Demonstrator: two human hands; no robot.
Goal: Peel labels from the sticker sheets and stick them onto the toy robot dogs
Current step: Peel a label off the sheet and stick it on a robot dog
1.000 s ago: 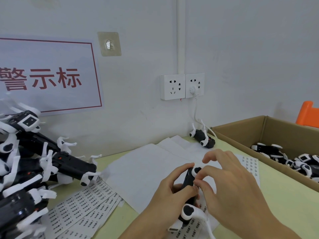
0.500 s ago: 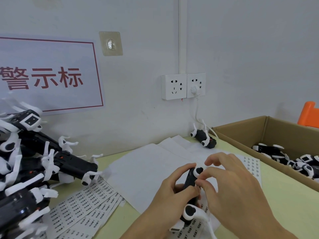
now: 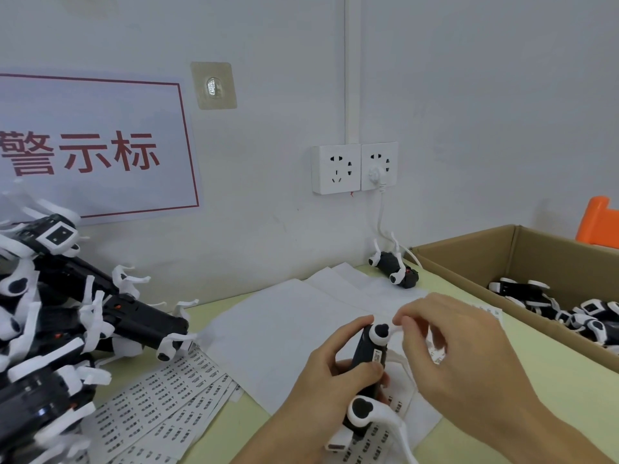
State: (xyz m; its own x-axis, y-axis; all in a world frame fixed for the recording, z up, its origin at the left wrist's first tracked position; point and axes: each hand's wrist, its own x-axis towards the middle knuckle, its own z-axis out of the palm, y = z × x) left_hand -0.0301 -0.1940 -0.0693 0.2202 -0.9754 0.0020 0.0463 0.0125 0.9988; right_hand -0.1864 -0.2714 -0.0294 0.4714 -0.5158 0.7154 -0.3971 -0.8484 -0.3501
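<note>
My left hand [image 3: 321,390] grips a black toy robot dog [image 3: 366,363] with white legs, held upright over the table. A small white label [image 3: 377,356] sits on the dog's body. My right hand [image 3: 462,356] hovers just right of the dog, blurred, its fingers loosely curled, with the fingertips by the dog's upper white leg. I see nothing held in it. Printed sticker sheets [image 3: 160,406] fan out at the lower left, and another sheet [image 3: 378,440] lies under my hands.
Several robot dogs are piled up [image 3: 67,329] at the left. A cardboard box [image 3: 469,259] at the right holds more dogs [image 3: 569,316]. One dog [image 3: 395,269] lies by the wall under a plugged-in socket [image 3: 378,169]. White backing papers [image 3: 284,323] cover the table's middle.
My right hand has lifted off the dog's body and shifted right, uncovering the label. My left hand keeps holding the dog in the same place.
</note>
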